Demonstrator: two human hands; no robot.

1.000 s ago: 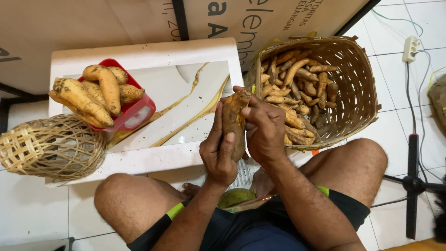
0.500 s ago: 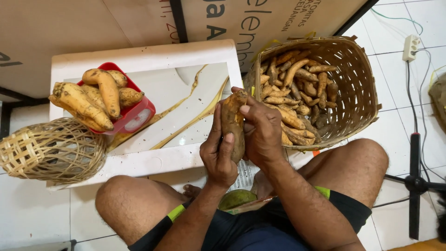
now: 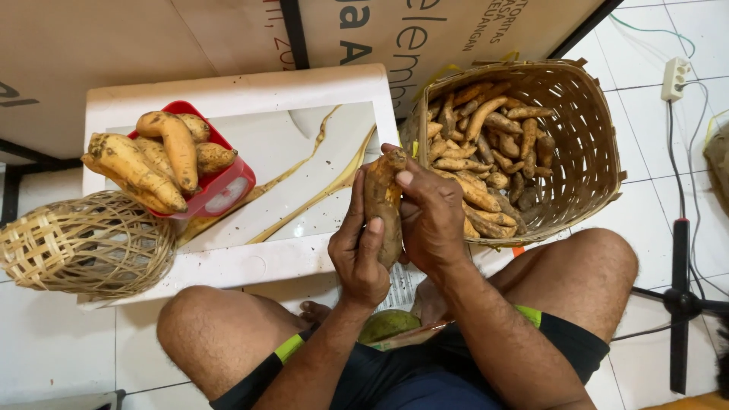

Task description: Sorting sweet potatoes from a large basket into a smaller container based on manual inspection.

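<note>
From my remote seat I look down on a white tiled floor [image 3: 61, 357], with a large board [image 3: 114, 53] of brown and pale panels leaning across the top of the view. On the floor stands a low white table [image 3: 250, 91] whose top is pale marble pattern with golden veins and scattered crumbs of soil. To its right sits a big woven basket [image 3: 585, 152], tilted toward me and heaped with small brown tubers [image 3: 486, 137]. At the table's left corner a smaller woven basket [image 3: 83, 243] lies on its side, overlapping the table's edge. On the table's left part a red kitchen scale [image 3: 220, 186] carries a pile of larger yellow-brown tubers [image 3: 152, 156]. Far right, a black stand [image 3: 680, 296] rests on the tiles, and a white power strip [image 3: 674, 78] with its cable lies above it. I see bare knees either side of the frame, dark shorts with green trim, and a greenish round object [image 3: 387, 326] in the lap. Between table and big basket, above the lap, my left hand [image 3: 361, 254] wraps its fingers round the lower part of one long brown tuber [image 3: 383, 205], held upright, while my right hand [image 3: 433, 216] grips its upper side, thumb pressed near the tip.
</note>
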